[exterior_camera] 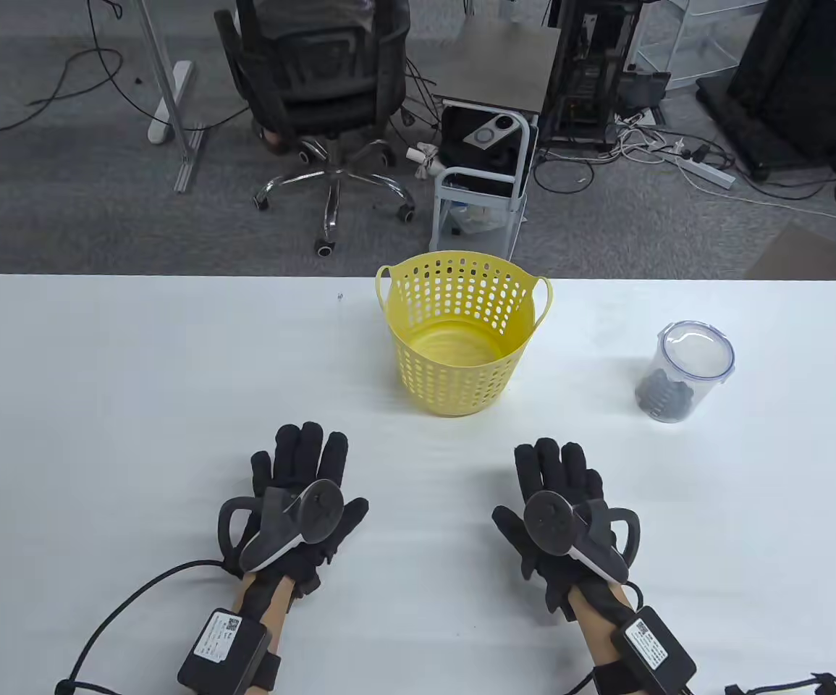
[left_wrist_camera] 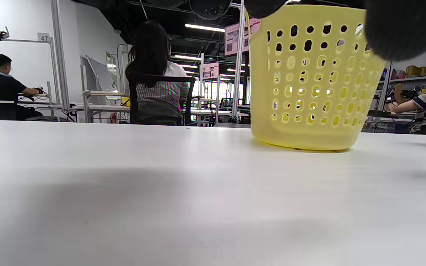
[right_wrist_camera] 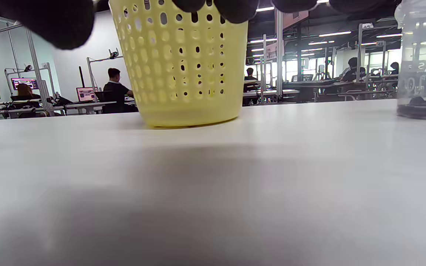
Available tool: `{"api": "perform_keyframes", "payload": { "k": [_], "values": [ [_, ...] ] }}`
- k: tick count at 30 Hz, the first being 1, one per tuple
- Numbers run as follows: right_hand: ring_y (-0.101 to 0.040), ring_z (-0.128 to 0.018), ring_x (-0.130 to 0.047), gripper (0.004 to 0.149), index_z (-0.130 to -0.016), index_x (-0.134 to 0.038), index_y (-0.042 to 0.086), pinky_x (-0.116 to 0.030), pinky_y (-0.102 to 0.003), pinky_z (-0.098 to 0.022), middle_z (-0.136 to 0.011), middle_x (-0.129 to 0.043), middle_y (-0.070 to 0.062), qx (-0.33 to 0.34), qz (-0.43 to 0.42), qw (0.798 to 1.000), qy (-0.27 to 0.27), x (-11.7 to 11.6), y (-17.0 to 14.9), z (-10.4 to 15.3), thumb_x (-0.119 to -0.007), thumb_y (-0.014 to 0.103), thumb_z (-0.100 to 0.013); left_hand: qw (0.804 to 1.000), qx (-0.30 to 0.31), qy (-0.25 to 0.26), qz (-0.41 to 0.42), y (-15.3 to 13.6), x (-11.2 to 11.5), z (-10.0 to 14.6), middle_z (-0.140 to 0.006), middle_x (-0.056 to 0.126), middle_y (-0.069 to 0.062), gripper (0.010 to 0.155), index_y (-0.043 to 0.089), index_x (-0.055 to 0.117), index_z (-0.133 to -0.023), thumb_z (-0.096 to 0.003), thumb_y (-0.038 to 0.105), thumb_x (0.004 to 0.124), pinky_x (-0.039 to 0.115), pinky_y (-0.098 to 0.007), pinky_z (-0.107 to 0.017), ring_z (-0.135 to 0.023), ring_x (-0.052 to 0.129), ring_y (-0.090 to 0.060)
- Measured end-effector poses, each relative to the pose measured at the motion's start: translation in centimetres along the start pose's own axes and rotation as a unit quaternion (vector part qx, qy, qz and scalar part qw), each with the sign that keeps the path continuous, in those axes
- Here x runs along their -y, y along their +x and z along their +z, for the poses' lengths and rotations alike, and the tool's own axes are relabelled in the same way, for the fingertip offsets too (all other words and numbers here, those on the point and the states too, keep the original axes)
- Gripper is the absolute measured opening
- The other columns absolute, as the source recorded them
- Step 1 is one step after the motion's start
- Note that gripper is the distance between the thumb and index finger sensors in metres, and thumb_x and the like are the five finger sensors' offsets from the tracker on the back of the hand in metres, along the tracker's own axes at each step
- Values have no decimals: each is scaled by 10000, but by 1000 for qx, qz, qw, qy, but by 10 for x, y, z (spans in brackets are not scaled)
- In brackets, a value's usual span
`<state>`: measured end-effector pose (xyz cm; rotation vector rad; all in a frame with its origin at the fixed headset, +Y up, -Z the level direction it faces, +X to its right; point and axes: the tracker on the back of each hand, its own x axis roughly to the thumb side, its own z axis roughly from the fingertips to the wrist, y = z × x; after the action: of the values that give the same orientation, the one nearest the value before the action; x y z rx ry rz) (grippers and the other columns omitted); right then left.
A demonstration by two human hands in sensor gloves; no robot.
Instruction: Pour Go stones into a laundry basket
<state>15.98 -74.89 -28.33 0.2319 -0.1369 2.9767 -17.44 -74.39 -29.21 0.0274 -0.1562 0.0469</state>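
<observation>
A yellow perforated laundry basket (exterior_camera: pixel 461 333) stands upright at the middle back of the white table, with nothing visible inside. It also shows in the left wrist view (left_wrist_camera: pixel 309 81) and the right wrist view (right_wrist_camera: pixel 183 66). A clear plastic jar (exterior_camera: pixel 685 373) with black Go stones (exterior_camera: pixel 665 397) at its bottom stands to the basket's right; it shows at the right edge of the right wrist view (right_wrist_camera: pixel 425 62). My left hand (exterior_camera: pixel 302 481) and right hand (exterior_camera: pixel 559 492) lie flat on the table near the front, fingers extended, holding nothing.
The table's far edge (exterior_camera: pixel 244 276) runs just behind the basket. Beyond it are an office chair (exterior_camera: pixel 323 94) and a small cart (exterior_camera: pixel 483 174) on the floor. Cables trail from both wrists at the table's front edge.
</observation>
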Motion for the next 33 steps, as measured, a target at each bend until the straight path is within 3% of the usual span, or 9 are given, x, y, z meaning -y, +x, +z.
{"api": "perform_keyframes", "payload": {
  "k": [15, 23, 33],
  "values": [
    [-545, -1042, -370, 863, -1072, -433, 247, -457, -701, -702, -1170, -402, -150, -18, -10, 998, -51, 19, -11, -5, -799, 657, -406, 999, 34, -13, 24, 13, -1, 1, -1232, 247, -41, 932, 367, 285, -1107, -389, 767, 726, 408, -673, -757, -1149, 280, -372],
    [-537, -1065, -312, 884, -1068, -426, 263, -378, -690, -742, -1183, -378, -116, -111, -15, 990, -84, 43, -50, -29, -836, 645, -385, 999, 47, -26, 9, 19, 5, -6, -1232, 249, -39, 921, 371, 296, -1106, -392, 763, 726, 410, -671, -759, -1150, 287, -369],
    [-552, -1087, -216, 914, -1072, -394, 332, -288, -678, -792, -1211, -297, -45, -249, -40, 963, -94, 78, -108, -80, -874, 651, -362, 997, 57, -43, 9, 26, 8, -6, -1232, 242, -41, 918, 372, 294, -1109, -397, 761, 724, 407, -673, -759, -1150, 286, -373]
  ]
}}
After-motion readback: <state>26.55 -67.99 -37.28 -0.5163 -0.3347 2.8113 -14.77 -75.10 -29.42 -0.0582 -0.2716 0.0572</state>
